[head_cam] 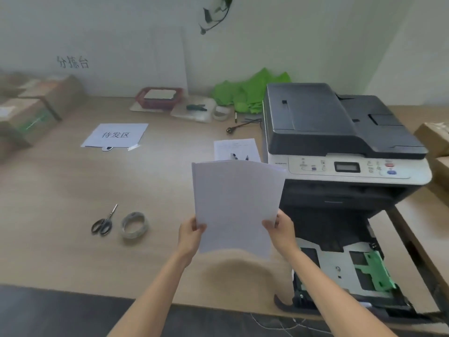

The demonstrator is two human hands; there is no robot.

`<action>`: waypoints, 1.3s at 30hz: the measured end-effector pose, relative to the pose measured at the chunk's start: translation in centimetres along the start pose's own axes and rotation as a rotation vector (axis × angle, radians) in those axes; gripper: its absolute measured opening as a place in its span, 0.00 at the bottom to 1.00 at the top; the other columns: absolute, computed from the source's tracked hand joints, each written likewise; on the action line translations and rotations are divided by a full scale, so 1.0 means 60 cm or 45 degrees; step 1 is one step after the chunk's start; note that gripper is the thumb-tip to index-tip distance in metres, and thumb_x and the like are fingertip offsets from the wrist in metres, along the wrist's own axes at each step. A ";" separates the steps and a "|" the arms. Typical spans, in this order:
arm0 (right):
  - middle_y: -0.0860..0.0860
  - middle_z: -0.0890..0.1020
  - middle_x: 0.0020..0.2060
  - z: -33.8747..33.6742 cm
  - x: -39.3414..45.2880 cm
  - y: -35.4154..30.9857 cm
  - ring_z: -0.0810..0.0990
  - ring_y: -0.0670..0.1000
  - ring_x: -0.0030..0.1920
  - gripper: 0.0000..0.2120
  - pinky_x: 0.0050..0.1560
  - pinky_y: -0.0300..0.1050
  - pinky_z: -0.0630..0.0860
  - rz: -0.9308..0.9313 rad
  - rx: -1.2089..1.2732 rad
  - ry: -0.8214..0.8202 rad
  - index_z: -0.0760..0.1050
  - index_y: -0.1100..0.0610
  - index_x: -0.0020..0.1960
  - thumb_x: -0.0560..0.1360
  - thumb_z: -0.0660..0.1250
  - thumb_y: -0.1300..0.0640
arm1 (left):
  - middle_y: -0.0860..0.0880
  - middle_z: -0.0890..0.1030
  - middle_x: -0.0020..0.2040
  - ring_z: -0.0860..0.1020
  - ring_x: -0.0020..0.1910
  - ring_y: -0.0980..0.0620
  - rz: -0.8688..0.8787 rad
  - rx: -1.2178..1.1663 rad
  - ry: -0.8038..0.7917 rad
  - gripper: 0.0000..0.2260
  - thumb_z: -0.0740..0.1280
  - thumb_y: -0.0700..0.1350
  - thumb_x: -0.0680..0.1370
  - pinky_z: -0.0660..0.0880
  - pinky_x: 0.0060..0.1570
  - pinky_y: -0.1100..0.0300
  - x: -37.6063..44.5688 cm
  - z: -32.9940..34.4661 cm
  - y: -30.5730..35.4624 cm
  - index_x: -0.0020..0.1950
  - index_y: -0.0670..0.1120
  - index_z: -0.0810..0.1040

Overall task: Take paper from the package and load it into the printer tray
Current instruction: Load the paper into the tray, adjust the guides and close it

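A pair of scissors (103, 222) lies on the wooden surface (60, 190), just beside a roll of clear tape (134, 224). Farther back lies a white sign (115, 135) with printed characters. At the far left stand cardboard boxes (29, 110). Near the wall sits a red basket (159, 97), with a clear plastic bag (193, 110) beside it and a heap of green cloth (247, 92) to the right. A plug (230, 129) with its cord lies near a printed sheet (237, 149).
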State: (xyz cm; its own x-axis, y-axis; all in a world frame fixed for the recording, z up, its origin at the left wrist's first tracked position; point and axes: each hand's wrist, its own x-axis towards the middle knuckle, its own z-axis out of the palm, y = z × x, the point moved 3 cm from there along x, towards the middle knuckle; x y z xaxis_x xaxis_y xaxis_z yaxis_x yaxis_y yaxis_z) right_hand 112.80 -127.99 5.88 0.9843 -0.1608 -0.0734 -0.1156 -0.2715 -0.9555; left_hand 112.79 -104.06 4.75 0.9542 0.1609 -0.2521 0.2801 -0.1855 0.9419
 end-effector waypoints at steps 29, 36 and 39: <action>0.58 0.84 0.49 -0.050 0.003 0.001 0.82 0.54 0.47 0.12 0.50 0.48 0.79 0.086 0.209 -0.161 0.79 0.58 0.51 0.72 0.65 0.71 | 0.37 0.83 0.52 0.79 0.52 0.41 -0.025 0.436 0.153 0.14 0.59 0.30 0.75 0.70 0.43 0.57 -0.008 -0.006 -0.046 0.55 0.37 0.79; 0.44 0.83 0.36 -0.117 0.040 -0.070 0.82 0.40 0.37 0.06 0.36 0.33 0.77 -0.038 0.043 -0.138 0.80 0.52 0.40 0.67 0.74 0.62 | 0.38 0.79 0.38 0.75 0.38 0.37 0.414 1.027 0.144 0.17 0.56 0.32 0.67 0.66 0.35 0.53 0.011 -0.067 0.101 0.49 0.43 0.79; 0.45 0.85 0.36 -0.111 0.043 -0.065 0.83 0.43 0.39 0.07 0.36 0.37 0.78 -0.078 -0.288 -0.213 0.81 0.48 0.36 0.67 0.74 0.60 | 0.43 0.75 0.35 0.70 0.35 0.40 0.534 1.327 0.143 0.17 0.55 0.28 0.64 0.61 0.31 0.56 0.012 -0.066 0.148 0.45 0.45 0.74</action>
State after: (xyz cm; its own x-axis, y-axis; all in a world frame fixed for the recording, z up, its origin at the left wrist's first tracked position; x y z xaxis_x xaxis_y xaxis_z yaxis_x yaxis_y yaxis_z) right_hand 114.92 -133.68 11.32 0.9966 0.0163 -0.0812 -0.0632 -0.4838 -0.8729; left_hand 115.53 -101.77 13.82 0.9934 -0.0283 0.1115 -0.0598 -0.9553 0.2897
